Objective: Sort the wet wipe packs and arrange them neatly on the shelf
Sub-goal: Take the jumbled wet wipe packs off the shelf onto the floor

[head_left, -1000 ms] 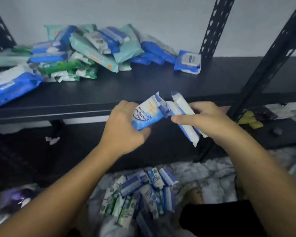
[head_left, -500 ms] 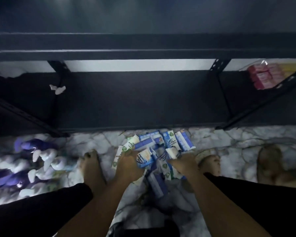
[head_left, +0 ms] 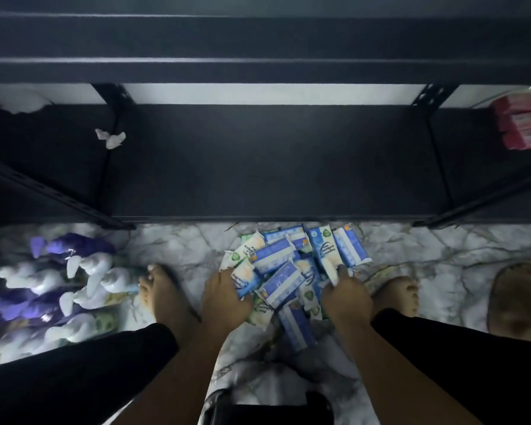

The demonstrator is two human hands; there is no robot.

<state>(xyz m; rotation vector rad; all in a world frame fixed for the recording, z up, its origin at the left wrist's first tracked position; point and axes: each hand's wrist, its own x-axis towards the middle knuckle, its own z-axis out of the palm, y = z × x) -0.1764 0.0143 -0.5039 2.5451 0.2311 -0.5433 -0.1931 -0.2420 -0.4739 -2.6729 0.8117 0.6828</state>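
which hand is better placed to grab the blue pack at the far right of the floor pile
Right, probably. The right hand sits right beside that blue pack, though its fingers already pinch a white pack. The left hand grips a blue-and-white pack across the pile.

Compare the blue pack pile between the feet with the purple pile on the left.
Colour: the blue pile is blue, white and some green; the purple pile is purple and white. Contact: the left hand and right hand grip packs in the blue pile; no hand touches the purple pile. Both lie jumbled on the marble floor.
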